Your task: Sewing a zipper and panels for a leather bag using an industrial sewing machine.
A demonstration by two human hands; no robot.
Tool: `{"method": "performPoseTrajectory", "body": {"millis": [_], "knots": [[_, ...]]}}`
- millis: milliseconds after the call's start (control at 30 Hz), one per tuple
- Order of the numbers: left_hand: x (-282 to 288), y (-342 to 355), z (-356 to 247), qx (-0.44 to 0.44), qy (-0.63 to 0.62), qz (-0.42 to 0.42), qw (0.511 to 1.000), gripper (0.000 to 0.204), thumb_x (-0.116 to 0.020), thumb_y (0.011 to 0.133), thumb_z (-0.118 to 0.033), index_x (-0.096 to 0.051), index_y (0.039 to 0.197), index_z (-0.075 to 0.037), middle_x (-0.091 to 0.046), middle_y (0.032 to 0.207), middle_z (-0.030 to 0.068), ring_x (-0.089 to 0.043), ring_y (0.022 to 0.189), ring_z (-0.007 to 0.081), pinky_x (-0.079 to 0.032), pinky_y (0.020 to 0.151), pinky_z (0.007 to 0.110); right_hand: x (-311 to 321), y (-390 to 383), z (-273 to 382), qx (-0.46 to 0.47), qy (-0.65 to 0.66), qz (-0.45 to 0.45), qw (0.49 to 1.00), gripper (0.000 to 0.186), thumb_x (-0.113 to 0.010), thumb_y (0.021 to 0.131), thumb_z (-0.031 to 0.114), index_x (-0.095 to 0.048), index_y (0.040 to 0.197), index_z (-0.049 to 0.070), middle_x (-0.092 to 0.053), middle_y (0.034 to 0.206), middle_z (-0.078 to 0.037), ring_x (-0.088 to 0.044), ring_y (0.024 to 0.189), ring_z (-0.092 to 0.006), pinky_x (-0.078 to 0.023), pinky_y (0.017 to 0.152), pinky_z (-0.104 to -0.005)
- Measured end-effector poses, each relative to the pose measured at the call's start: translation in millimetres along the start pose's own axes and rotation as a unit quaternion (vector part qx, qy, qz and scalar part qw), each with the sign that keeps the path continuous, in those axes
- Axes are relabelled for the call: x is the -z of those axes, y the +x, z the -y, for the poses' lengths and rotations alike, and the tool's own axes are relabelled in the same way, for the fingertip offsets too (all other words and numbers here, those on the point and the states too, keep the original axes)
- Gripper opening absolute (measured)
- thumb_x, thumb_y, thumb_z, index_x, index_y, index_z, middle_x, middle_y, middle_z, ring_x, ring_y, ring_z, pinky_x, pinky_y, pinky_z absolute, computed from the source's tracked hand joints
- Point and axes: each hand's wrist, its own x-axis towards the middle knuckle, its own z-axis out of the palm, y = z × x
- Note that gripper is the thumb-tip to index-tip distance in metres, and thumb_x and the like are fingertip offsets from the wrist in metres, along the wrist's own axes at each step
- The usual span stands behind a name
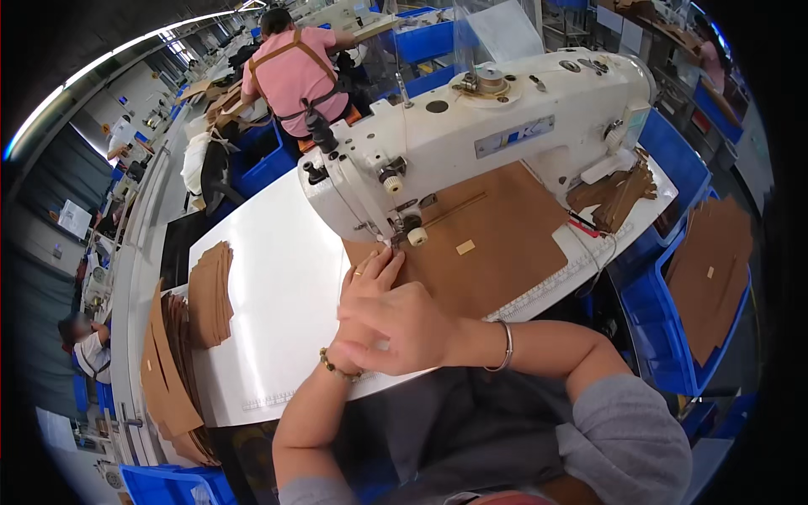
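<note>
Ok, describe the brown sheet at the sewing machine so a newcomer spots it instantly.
Find the big white sewing machine on the white tabletop. Partly beneath it lies a broad brown sheet with a pale tag, the left hand at its left end. Unlike the brown pieces in the blue bin, it lies flat under the machine.

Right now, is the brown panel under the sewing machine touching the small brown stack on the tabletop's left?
Apart: the head view shows a wide stretch of white tabletop between the brown panel and the small brown stack.
</note>
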Motion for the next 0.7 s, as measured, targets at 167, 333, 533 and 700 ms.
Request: {"method": "performPoseTrajectory", "body": {"millis": [167, 333, 533, 700], "knots": [[-3.9, 4.8, -4.3, 0.039, 0.136, 0.093, 0.986, 0.064, -0.066, 0.089, -0.03, -0.057, 0.15, -0.012, -0.054, 0.155, 0.0123, -0.049, 0.145, 0.033, -0.036, 0.118, 0.053, 9.8, -4.2, -6.9, 0.089, -0.083, -0.048, 0.991, 0.032, -0.08, 0.09, 0.023, -0.072, 0.119, 0.012, -0.06, 0.061, -0.001, -0.062, 0.051, -0.0185, -0.05, 0.05, -0.0322], [-0.8, 3.0, -5.7, 0.01, 0.15, 0.091, 0.984, 0.063, -0.069, 0.089, -0.03, -0.059, 0.148, -0.011, -0.056, 0.153, 0.0133, -0.052, 0.143, 0.034, -0.038, 0.118, 0.05, 40.0, -0.8, 14.4, 0.035, -0.005, 0.059, 0.998, 0.042, -0.079, 0.091, 0.022, -0.07, 0.131, 0.013, -0.063, 0.066, -0.001, -0.064, 0.054, -0.0186, -0.052, 0.052, -0.0324], [17.6, -44.0, -33.6, 0.013, 0.12, 0.115, 0.986, 0.072, -0.082, 0.08, -0.046, -0.067, 0.14, -0.01, -0.061, 0.148, 0.016, -0.056, 0.139, 0.0362, -0.044, 0.114, 0.049, 120.6, -21.8, 16.7, 0.034, -0.23, 0.074, 0.97, 0.04, -0.081, 0.087, 0.02, -0.073, 0.125, 0.01, -0.068, 0.079, -0.003, -0.067, 0.066, -0.0205, -0.053, 0.058, -0.0324], [34.7, -83.3, -65.4, 0.028, 0.125, 0.153, 0.98, 0.089, -0.086, 0.065, -0.057, -0.068, 0.138, -0.008, -0.061, 0.148, 0.0179, -0.056, 0.139, 0.0403, -0.047, 0.113, 0.051, 207.8, -70.1, -8.8, -0.114, -0.466, 0.028, 0.877, 0.018, -0.076, 0.089, 0.011, -0.074, 0.106, 0.005, -0.071, 0.087, -0.012, -0.07, 0.079, -0.032, -0.055, 0.068, -0.0398]]}}
